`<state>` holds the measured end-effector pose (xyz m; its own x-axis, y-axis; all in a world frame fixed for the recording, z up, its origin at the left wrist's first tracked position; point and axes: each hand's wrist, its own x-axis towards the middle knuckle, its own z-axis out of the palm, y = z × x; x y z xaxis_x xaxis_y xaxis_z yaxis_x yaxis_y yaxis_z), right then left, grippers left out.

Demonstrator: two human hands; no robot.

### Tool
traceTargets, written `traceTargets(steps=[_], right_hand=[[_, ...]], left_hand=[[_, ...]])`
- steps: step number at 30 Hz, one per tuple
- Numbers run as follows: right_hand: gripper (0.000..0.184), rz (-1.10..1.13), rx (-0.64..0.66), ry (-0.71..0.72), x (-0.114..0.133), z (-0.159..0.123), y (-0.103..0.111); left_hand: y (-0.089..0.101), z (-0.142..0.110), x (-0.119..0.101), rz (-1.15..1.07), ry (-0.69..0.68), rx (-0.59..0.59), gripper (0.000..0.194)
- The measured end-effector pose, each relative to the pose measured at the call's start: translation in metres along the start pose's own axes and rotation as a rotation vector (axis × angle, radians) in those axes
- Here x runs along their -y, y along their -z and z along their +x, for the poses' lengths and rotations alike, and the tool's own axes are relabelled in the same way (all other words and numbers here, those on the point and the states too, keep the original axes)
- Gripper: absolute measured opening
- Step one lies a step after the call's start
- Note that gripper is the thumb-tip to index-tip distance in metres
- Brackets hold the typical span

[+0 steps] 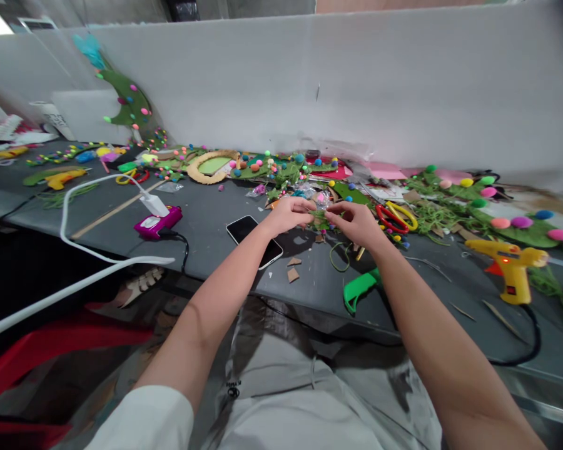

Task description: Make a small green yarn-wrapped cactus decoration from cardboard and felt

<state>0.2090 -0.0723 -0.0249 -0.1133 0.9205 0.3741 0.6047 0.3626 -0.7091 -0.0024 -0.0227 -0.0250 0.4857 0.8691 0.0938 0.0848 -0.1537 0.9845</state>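
My left hand (291, 214) and my right hand (356, 224) meet over the grey table (206, 225), both pinched on a small green craft piece (319, 217) of leafy strands held between them. A loose green string (340, 255) lies on the table just under my right hand. A black phone (254, 240) rests flat to the left of my left wrist. Small brown cardboard scraps (293, 269) lie in front of my hands. Green-handled scissors (359, 290) sit at the table's near edge under my right forearm.
A yellow glue gun (511, 262) stands at the right. Red-and-yellow scissors (396, 216) lie beyond my right hand. A pink device (157, 222) with a white cable (75, 250) sits left. Pompoms, felt and a wreath ring (211, 165) crowd the back by the white wall.
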Motion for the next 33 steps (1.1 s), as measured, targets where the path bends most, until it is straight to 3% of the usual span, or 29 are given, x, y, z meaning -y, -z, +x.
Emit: traceTargets(steps=[6,11,14,20,23,25,28,31,33], right_hand=[[0.022,-0.023,-0.049,0.040,0.003,-0.002,-0.001],[0.019,-0.042,-0.019,0.062,0.005,-0.002,-0.007],[0.018,-0.099,-0.017,0.047,0.003,-0.002,0.000],[0.019,-0.313,-0.047,-0.148,-0.019,-0.008,0.053],[0.026,-0.419,0.023,-0.107,-0.019,-0.034,0.085],[0.030,-0.440,-0.029,-0.104,-0.013,-0.065,0.105],[0.041,-0.505,-0.101,-0.445,-0.008,-0.127,0.135],[0.042,-0.778,-0.463,-0.817,-0.023,-0.177,0.166],[0.045,-0.840,-0.498,-0.931,-0.043,-0.190,0.185]], left_hand=[[-0.001,-0.002,-0.006,0.020,0.047,-0.077,0.024],[-0.002,-0.001,-0.004,0.040,0.044,-0.067,0.023],[-0.001,-0.001,-0.002,0.056,0.024,-0.054,0.022],[0.005,-0.001,-0.003,0.097,0.074,-0.087,0.026],[0.004,-0.001,-0.005,0.096,0.049,-0.074,0.025],[0.003,-0.002,-0.007,0.069,0.038,-0.044,0.024],[0.002,-0.005,-0.010,0.002,0.081,0.037,0.028],[0.005,-0.008,-0.012,-0.012,0.126,0.211,0.031],[0.007,-0.010,-0.012,0.032,0.161,0.354,0.032]])
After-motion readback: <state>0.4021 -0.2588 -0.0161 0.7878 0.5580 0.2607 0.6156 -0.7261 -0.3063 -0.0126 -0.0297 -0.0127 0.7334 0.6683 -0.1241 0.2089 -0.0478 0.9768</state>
